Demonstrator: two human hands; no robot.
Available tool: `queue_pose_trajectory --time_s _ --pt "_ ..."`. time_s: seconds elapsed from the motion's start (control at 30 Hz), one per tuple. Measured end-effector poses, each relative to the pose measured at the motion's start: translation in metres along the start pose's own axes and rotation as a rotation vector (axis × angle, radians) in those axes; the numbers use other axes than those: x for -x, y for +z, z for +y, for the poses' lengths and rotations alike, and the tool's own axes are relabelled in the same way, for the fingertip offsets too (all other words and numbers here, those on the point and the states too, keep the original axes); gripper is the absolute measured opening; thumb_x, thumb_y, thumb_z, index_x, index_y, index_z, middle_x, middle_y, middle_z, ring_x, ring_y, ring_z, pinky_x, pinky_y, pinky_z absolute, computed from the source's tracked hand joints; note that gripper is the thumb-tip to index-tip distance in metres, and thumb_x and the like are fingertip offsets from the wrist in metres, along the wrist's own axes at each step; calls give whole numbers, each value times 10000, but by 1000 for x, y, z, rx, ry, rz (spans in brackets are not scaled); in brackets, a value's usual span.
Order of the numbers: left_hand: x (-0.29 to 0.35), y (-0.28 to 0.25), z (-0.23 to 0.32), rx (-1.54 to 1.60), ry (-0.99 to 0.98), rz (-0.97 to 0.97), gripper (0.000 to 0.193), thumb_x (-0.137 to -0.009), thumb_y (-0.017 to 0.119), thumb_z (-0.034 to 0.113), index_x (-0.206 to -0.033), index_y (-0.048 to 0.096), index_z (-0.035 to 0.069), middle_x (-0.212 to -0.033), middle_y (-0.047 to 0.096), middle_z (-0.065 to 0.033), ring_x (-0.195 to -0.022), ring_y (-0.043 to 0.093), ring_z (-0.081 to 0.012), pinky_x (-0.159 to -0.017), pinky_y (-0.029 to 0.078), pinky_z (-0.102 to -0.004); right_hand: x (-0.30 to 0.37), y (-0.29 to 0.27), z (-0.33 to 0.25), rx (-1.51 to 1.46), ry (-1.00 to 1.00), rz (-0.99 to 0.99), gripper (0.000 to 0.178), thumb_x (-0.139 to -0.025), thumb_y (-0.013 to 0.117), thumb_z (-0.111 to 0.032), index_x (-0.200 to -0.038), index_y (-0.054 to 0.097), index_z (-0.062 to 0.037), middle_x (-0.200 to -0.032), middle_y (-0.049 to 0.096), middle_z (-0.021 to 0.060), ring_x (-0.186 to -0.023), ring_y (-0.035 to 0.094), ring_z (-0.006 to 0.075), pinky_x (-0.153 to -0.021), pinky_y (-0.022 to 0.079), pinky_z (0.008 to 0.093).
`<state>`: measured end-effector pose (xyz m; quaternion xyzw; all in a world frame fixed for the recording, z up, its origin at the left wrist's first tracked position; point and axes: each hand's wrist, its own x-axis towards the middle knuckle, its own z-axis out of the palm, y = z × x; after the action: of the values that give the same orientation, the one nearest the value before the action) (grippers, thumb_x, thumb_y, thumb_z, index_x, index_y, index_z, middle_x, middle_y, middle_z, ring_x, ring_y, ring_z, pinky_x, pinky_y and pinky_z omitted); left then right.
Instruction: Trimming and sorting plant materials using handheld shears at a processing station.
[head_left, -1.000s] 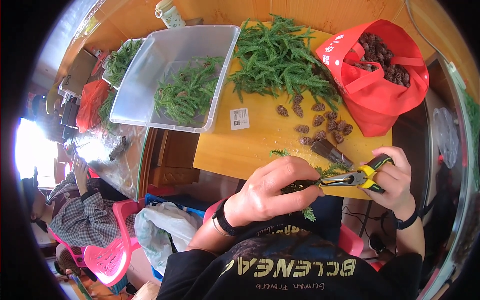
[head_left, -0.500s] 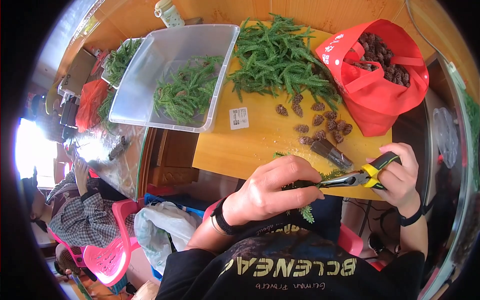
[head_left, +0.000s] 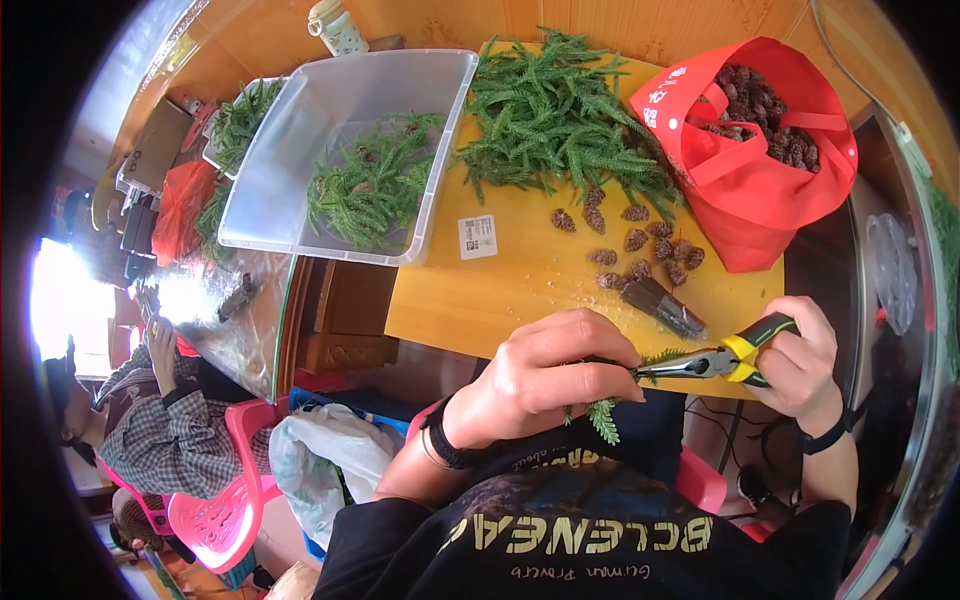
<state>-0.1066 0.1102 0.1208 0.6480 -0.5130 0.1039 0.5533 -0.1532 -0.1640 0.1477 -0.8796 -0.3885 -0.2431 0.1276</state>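
My right hand [head_left: 800, 360] is closed round the black and yellow handles of long-nose pliers [head_left: 705, 362]. The pliers' tips point left and reach my left fingertips. Pinched in my left hand [head_left: 545, 380] is a green artificial pine sprig [head_left: 604, 420]; its tip hangs below my fingers, and more green needles show behind the plier jaws. The fingers hide whatever the jaws grip. Just beyond the hands, a dark bundle of thin sticks [head_left: 663, 307] lies on the yellow table [head_left: 480, 310], beside several brown pine cones [head_left: 637, 240].
A heap of green sprigs [head_left: 560, 120] covers the table's far side. To its right stands a red bag [head_left: 740, 220] full of pine cones; at left, a clear plastic bin [head_left: 265, 210] holds finished-looking sprigs. Another person [head_left: 180, 440] sits at far left near pink chairs [head_left: 240, 500].
The sprig and my left fingers have shifted slightly, and the plier tips have moved a little left. My right hand has turned slightly and keeps its hold on the handles.
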Motion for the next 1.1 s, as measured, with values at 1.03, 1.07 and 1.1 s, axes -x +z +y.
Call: queue_pose_trajectory --time_s 1.03,1.07,1.1 --pt "34 10 5 870 -648 288 384 -683 730 -16 -968 482 52 -929 563 -104 -878 554 -175 -771 462 -300 4 11 -34 -422 479 -23 267 -595 735 -157 -777 632 10 -663 564 117 -881 583 331 -774 454 382" --pt "34 9 6 914 -697 346 415 -680 725 -27 -997 468 50 -927 561 -101 -884 552 -174 -770 465 -294 7 10 -33 -412 510 -12 255 -605 720 -124 -809 642 9 -689 573 120 -875 584 321 -791 449 367" --pt "33 8 7 912 -695 346 415 -680 725 -27 -997 468 50 -927 561 -101 -884 552 -174 -770 465 -294 13 10 -32 -412 507 -11 255 -605 720 -124 -809 642 9 -689 573 120 -875 584 321 -791 449 367"
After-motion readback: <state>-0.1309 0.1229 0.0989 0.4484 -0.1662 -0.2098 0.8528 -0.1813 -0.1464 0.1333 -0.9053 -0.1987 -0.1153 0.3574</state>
